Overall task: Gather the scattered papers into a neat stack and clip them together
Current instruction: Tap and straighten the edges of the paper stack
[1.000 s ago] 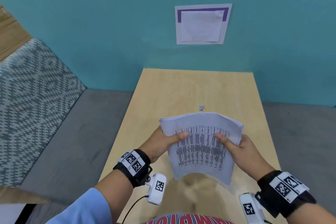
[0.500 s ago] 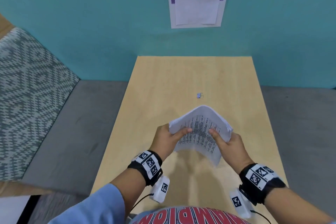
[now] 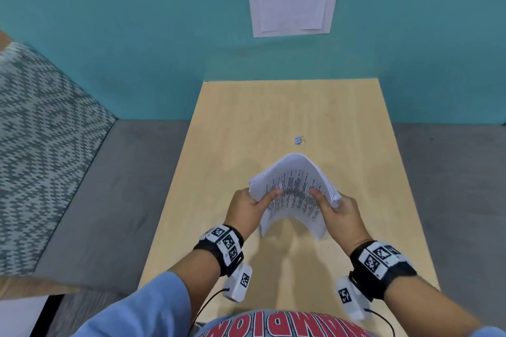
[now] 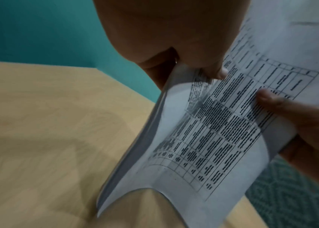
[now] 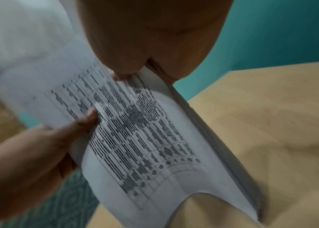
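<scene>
Both my hands on the papers, bowed up over the table.

My left hand (image 3: pixel 246 206) pinches the left edge of the papers (image 3: pixel 294 194), my right hand (image 3: pixel 338 213) pinches the right edge, thumbs on the printed top sheet. The stack arches above the table (image 3: pixel 224 145), toward its near edge. The clip (image 3: pixel 300 140) lies alone near the table's middle, apart from the stack.

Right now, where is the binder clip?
In the head view the binder clip lies alone on the wooden table, just beyond the bent paper stack held in both hands, toward the teal wall.
</scene>
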